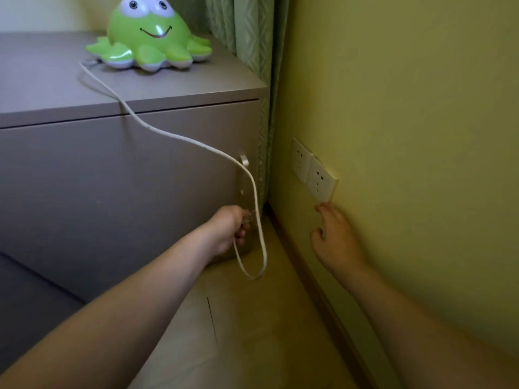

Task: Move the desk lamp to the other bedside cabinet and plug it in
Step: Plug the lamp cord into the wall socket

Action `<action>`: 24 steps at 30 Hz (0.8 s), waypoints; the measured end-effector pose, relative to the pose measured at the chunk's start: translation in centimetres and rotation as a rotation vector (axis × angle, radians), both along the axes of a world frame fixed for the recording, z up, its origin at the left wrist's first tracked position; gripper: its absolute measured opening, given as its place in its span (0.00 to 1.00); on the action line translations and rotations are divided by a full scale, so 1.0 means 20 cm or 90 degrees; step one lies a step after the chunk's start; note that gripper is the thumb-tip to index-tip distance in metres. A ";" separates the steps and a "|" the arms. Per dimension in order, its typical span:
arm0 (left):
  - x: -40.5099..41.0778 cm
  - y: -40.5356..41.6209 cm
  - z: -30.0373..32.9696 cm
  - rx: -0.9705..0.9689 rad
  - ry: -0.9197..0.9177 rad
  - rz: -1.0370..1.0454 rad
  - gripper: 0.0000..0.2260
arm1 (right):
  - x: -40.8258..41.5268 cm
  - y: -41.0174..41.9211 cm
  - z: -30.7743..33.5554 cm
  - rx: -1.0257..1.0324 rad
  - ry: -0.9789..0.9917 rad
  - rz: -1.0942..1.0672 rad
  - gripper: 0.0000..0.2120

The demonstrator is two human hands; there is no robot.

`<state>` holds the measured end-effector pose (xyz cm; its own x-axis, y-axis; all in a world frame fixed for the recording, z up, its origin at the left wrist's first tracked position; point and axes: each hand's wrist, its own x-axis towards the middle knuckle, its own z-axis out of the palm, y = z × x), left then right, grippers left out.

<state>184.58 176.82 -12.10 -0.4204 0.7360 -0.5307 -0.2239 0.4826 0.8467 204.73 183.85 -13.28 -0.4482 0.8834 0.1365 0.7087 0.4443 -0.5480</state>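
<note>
A green octopus-shaped desk lamp [150, 37] stands on top of the grey bedside cabinet [118, 175]. Its white cord [196, 143] runs off the cabinet's front edge, hangs in a loop near the floor and rises into my left hand [231, 230]. My left hand is closed on the plug end of the cord, low in front of the cabinet's right corner. Two white wall sockets [313, 171] sit side by side on the yellow wall. My right hand [335, 234] rests flat on the wall just below the nearer socket, fingers apart, holding nothing.
A green patterned curtain [250, 37] hangs behind the cabinet, down to the corner. A brown skirting board [317, 287] runs along the foot of the wall. Beige floor tiles [252, 332] lie between cabinet and wall.
</note>
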 end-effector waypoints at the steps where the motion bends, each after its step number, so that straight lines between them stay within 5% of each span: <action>1: -0.03 -0.05 0.02 0.002 -0.014 0.010 0.11 | -0.02 0.00 -0.01 -0.003 0.013 -0.006 0.25; 4: -0.12 -0.22 0.10 0.052 0.045 0.109 0.03 | -0.09 -0.01 -0.01 -0.019 0.031 -0.028 0.26; 8: -0.18 -0.48 0.26 0.251 0.488 0.289 0.09 | -0.18 -0.04 0.00 -0.039 0.070 -0.066 0.26; 11: -0.09 -0.60 0.37 0.315 0.895 0.176 0.16 | -0.22 -0.08 0.02 -0.061 0.092 -0.086 0.26; 13: -0.02 -0.58 0.37 0.333 1.027 0.056 0.16 | -0.22 -0.10 0.04 -0.051 0.090 -0.075 0.26; 17: 0.07 -0.38 0.29 0.264 1.030 -0.143 0.13 | -0.15 -0.11 0.09 -0.006 0.088 -0.055 0.28; 24: 0.13 -0.03 0.16 0.176 0.735 -0.191 0.12 | -0.02 -0.08 0.13 0.096 0.014 0.006 0.32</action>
<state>187.12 176.25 -8.85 -0.3346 0.9135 0.2313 0.8155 0.1577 0.5568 204.30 182.23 -10.66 -0.4520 0.8478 0.2773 0.6926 0.5295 -0.4898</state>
